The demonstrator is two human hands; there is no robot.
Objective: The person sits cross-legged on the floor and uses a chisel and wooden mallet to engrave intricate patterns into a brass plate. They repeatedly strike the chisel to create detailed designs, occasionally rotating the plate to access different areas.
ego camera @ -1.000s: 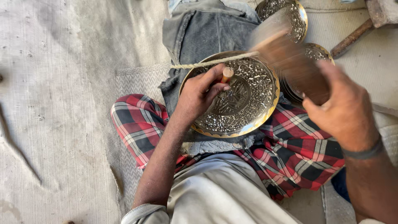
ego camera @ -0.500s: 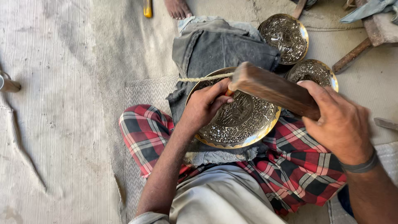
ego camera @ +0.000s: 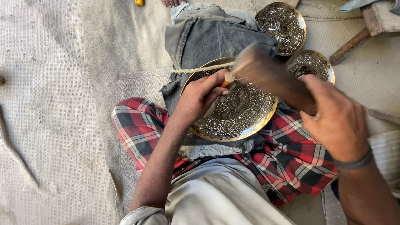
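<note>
Brass plate [ego camera: 237, 112] is lying under the left hand [ego camera: 199, 98].
Left hand is pinching a chisel [ego camera: 228, 78]; right hand [ego camera: 335, 121] is gripping a blurred mallet [ego camera: 268, 75].

Centre frame: round engraved brass plate [ego camera: 235, 109], gold rim, lying on grey denim cloth [ego camera: 208, 39] over lap in red-black checked fabric [ego camera: 287, 158]. Left hand [ego camera: 199, 96] on plate, fingers pinching short wooden-topped punch [ego camera: 228, 78], held approx. upright on plate face. Right hand [ego camera: 339, 121], centre-right, gripping brown wooden mallet [ego camera: 271, 75], head blurred, just above the punch. Twisted cord [ego camera: 202, 69] across plate's upper edge. Upper right: two smaller engraved brass plates, one [ego camera: 281, 27] above other [ego camera: 310, 66]. Far upper right: wooden-handled hammer [ego camera: 366, 29] on grey matting [ego camera: 54, 104].
</note>
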